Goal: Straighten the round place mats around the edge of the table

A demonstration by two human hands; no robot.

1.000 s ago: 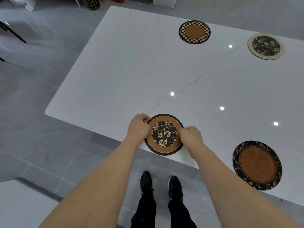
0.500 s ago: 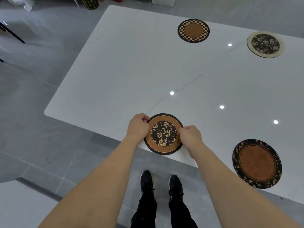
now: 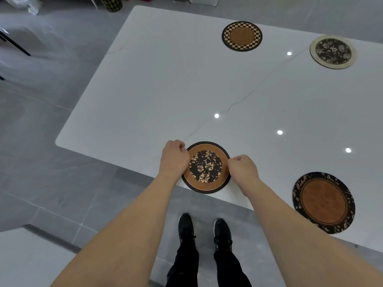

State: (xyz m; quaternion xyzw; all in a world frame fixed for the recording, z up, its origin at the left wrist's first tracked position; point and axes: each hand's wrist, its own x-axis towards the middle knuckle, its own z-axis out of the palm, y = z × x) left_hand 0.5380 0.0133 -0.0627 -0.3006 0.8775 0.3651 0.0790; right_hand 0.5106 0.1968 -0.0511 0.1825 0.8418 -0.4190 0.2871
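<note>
A round mat with a black flowered centre (image 3: pixel 205 167) lies flat at the near edge of the white table (image 3: pixel 157 96). My left hand (image 3: pixel 173 157) pinches its left rim and my right hand (image 3: pixel 243 168) pinches its right rim. Further right along the near edge lies a larger brown mat with a black leaf border (image 3: pixel 323 202). A checkered-rim mat (image 3: pixel 241 36) and a pale-rimmed dark floral mat (image 3: pixel 332 52) sit along the far edge.
Grey tiled floor (image 3: pixel 47 83) surrounds the table's left end, and my black shoes (image 3: pixel 205 230) stand just below the near edge. A dark patterned cylinder (image 3: pixel 110 4) stands on the floor beyond the far left corner. A thin black leg (image 3: pixel 14 43) shows at far left.
Both hands stay on the flowered mat, which has barely moved. The view has shifted slightly.
</note>
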